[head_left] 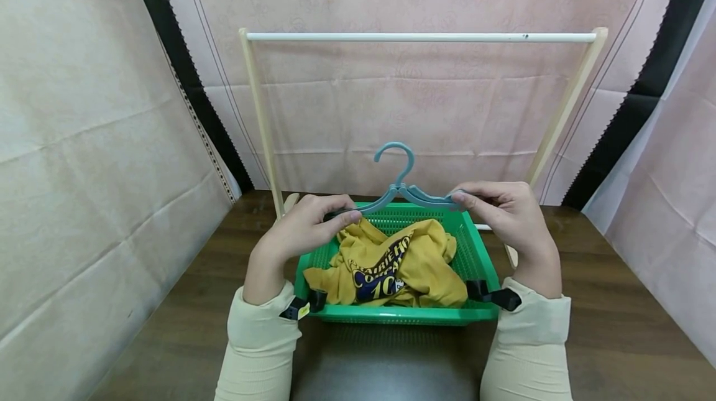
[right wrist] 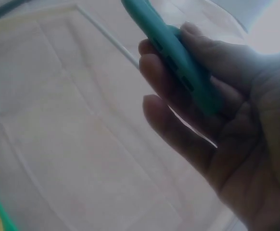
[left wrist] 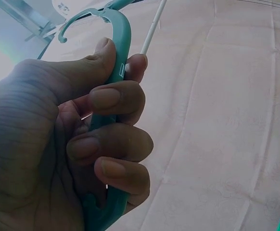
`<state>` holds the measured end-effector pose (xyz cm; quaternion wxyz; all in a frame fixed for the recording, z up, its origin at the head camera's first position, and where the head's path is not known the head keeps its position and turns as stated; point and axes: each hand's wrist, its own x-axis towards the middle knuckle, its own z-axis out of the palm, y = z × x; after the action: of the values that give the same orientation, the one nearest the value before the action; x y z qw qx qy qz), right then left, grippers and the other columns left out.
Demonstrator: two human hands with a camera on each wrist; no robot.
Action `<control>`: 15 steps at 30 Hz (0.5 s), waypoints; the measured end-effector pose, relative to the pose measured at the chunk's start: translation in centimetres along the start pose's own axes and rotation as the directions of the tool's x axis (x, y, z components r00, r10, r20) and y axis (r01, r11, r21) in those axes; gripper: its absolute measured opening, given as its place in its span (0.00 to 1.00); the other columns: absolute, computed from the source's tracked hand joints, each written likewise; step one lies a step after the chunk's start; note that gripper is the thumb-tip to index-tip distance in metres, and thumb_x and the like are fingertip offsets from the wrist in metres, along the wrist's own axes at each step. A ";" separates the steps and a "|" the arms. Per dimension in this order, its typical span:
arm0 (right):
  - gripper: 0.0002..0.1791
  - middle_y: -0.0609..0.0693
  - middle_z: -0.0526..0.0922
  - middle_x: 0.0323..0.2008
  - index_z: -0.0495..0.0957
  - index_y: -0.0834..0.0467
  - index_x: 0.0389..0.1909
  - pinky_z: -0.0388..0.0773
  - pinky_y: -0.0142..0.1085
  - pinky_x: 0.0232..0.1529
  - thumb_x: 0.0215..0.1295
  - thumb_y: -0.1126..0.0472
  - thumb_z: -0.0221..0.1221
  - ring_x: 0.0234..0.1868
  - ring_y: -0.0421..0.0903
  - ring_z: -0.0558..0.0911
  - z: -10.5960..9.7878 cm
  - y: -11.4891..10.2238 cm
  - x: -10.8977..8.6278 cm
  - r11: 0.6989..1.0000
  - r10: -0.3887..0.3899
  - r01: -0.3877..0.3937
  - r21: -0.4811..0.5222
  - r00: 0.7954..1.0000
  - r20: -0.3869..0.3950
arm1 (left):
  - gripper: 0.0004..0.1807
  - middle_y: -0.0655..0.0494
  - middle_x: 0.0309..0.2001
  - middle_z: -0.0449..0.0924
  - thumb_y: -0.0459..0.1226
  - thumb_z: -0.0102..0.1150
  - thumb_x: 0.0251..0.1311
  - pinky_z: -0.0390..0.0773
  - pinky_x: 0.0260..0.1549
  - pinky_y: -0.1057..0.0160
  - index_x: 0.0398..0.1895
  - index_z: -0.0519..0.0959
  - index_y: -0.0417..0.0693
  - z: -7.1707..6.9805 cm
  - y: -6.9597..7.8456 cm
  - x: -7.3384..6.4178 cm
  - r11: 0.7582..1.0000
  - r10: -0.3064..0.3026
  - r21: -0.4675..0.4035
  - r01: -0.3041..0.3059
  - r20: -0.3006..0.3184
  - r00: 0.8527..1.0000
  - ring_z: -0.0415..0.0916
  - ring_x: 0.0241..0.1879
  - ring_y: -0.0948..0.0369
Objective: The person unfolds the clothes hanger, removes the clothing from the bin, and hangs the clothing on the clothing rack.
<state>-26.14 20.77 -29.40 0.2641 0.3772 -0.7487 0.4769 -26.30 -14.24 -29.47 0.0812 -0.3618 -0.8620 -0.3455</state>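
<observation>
A blue-green clothes hanger is held up by its two arms over the back of the green basket, its hook pointing upward. On the left arm, my left hand grips with curled fingers and the thumb laid along the plastic. My right hand pinches the end of the other arm between thumb and fingers, and the right wrist view shows that hanger end against the palm side. Below, a crumpled yellow shirt with dark blue lettering lies in the basket.
Behind the basket stands a rack with a white horizontal rod and cream side posts. The basket sits on a dark wooden table. Pale fabric walls enclose the back and both sides.
</observation>
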 end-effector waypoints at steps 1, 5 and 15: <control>0.11 0.54 0.88 0.33 0.87 0.66 0.38 0.82 0.28 0.38 0.59 0.81 0.63 0.32 0.39 0.87 0.0 -0.3 0.1 1.000 -0.009 0.009 -0.001 1.000 -0.004 | 0.08 0.63 0.20 0.64 0.46 0.55 0.74 0.64 0.20 0.64 0.38 0.81 0.59 0.0 0.0 0.0 1.000 0.003 0.001 -0.003 -0.001 1.000 0.58 0.17 0.66; 0.12 0.56 0.88 0.31 0.86 0.69 0.36 0.81 0.27 0.37 0.57 0.84 0.62 0.30 0.38 0.85 0.1 -1.1 0.3 0.999 -0.052 0.052 -0.006 0.998 -0.036 | 0.08 0.63 0.21 0.66 0.45 0.55 0.74 0.65 0.21 0.64 0.38 0.82 0.59 -0.1 0.1 0.1 1.000 0.008 0.003 -0.008 -0.002 1.000 0.59 0.18 0.66; 0.14 0.57 0.87 0.30 0.86 0.72 0.36 0.80 0.25 0.36 0.53 0.88 0.61 0.29 0.35 0.84 0.0 -0.5 0.1 0.995 -0.102 0.103 0.008 0.989 -0.108 | 0.07 0.63 0.23 0.71 0.44 0.55 0.74 0.66 0.22 0.64 0.38 0.82 0.59 -0.1 0.2 -0.2 1.000 0.008 0.002 -0.008 0.003 1.000 0.61 0.19 0.65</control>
<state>-25.79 20.63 -29.08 0.3256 0.3907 -0.7096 0.4876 -26.08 -14.32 -29.33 0.0815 -0.3658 -0.8610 -0.3439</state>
